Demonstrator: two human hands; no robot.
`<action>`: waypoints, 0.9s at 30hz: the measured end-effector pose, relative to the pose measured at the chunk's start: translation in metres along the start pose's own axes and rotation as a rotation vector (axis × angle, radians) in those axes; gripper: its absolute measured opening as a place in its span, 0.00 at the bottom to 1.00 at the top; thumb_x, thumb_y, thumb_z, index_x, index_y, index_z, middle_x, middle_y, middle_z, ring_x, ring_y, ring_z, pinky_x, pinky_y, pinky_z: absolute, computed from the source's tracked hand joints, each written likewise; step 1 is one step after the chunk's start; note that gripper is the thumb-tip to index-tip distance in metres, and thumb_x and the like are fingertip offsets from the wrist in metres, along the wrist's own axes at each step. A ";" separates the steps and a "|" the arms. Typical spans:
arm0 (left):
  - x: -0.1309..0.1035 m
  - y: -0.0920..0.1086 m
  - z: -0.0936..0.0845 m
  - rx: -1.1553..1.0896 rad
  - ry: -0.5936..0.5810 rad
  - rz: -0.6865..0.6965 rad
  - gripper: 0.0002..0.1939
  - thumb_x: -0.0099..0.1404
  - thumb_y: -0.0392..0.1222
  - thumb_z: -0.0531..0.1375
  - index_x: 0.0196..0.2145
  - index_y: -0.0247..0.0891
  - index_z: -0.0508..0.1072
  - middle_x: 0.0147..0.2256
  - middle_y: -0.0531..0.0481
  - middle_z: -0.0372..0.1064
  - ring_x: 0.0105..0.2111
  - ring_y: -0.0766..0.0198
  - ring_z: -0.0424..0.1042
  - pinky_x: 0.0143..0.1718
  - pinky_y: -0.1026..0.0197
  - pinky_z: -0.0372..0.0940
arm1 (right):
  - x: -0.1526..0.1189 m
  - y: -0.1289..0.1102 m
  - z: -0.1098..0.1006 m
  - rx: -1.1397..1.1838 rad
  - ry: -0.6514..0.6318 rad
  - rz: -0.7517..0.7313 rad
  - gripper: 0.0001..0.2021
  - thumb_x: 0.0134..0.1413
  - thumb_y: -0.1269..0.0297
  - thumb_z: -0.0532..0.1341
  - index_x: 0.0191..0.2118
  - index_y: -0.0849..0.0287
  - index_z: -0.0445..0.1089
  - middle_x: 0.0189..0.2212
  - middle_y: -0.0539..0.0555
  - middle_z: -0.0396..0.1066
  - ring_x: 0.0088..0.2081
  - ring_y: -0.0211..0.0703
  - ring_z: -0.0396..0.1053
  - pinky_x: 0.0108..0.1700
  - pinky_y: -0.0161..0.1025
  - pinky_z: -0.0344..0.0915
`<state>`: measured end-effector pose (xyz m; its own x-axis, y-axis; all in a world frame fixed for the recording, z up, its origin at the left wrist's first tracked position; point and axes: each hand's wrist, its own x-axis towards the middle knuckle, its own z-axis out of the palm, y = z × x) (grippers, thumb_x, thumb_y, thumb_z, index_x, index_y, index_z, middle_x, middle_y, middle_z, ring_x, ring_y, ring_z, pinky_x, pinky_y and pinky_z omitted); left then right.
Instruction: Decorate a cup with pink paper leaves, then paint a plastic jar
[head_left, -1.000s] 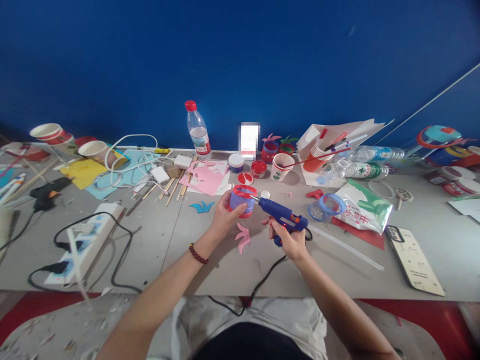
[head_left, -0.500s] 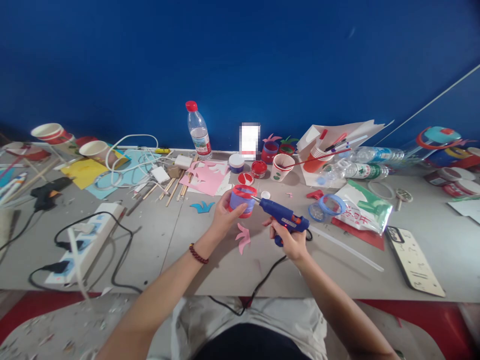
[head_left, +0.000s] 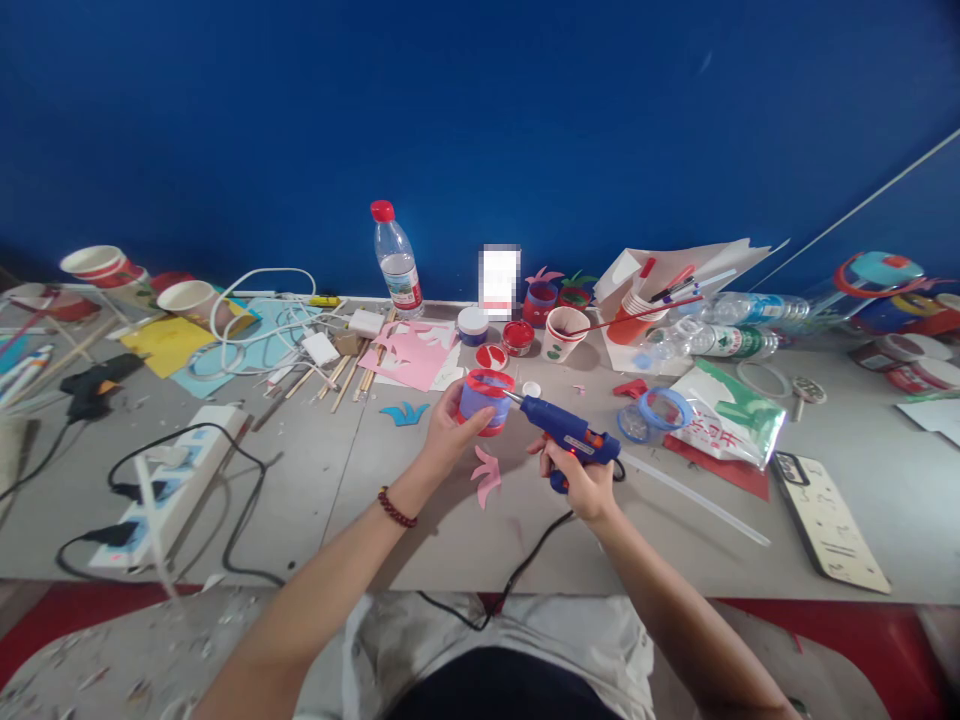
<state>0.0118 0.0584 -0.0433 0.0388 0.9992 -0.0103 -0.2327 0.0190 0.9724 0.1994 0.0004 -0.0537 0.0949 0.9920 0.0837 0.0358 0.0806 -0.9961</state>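
Note:
Closed round a small blue-purple cup with red rims (head_left: pixel 480 402), my left hand (head_left: pixel 450 425) holds it a little above the table. A blue hot glue gun (head_left: pixel 570 428) is gripped in my right hand (head_left: pixel 581 480), its metal nozzle at the right side of the cup's upper rim. Whether the tip touches the rim I cannot tell. Below the cup lies a pink paper leaf cutout (head_left: pixel 486 477). A blue paper cutout (head_left: pixel 404 413) rests to the left of my left hand. The gun's black cord (head_left: pixel 517 575) runs down over the table's front edge.
On the left are a white power strip (head_left: pixel 176 485), a black glue gun (head_left: pixel 94 385) and tangled white cables. Behind the cup stand a plastic bottle (head_left: pixel 400 270) and red paint pots (head_left: pixel 517 337). At right lie a clear glue stick (head_left: pixel 697 497) and a phone (head_left: pixel 829 520).
Almost nothing differs. The glue gun has shifted very slightly to the right, while the cup stays in my left hand.

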 end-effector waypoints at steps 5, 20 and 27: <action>0.001 -0.003 -0.001 -0.004 -0.002 0.005 0.27 0.49 0.49 0.71 0.45 0.39 0.73 0.42 0.46 0.74 0.40 0.59 0.73 0.42 0.59 0.69 | -0.001 0.001 0.000 0.007 0.000 0.015 0.18 0.53 0.50 0.64 0.24 0.60 0.75 0.18 0.54 0.71 0.21 0.40 0.67 0.26 0.39 0.65; 0.000 -0.001 -0.001 -0.006 -0.006 0.001 0.27 0.49 0.49 0.71 0.45 0.38 0.74 0.41 0.45 0.74 0.40 0.58 0.73 0.41 0.58 0.69 | 0.000 0.004 0.000 0.025 0.008 0.035 0.17 0.53 0.51 0.64 0.24 0.60 0.75 0.18 0.54 0.70 0.21 0.40 0.66 0.25 0.38 0.64; 0.003 -0.008 -0.003 -0.026 -0.016 0.011 0.28 0.48 0.50 0.72 0.45 0.37 0.73 0.41 0.46 0.75 0.40 0.59 0.73 0.41 0.58 0.69 | 0.000 0.005 -0.002 0.002 -0.010 0.033 0.19 0.53 0.50 0.63 0.24 0.61 0.75 0.18 0.54 0.70 0.22 0.39 0.67 0.26 0.38 0.65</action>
<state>0.0107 0.0609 -0.0520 0.0514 0.9987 0.0040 -0.2588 0.0095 0.9659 0.2015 0.0007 -0.0584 0.0856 0.9951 0.0505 0.0304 0.0480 -0.9984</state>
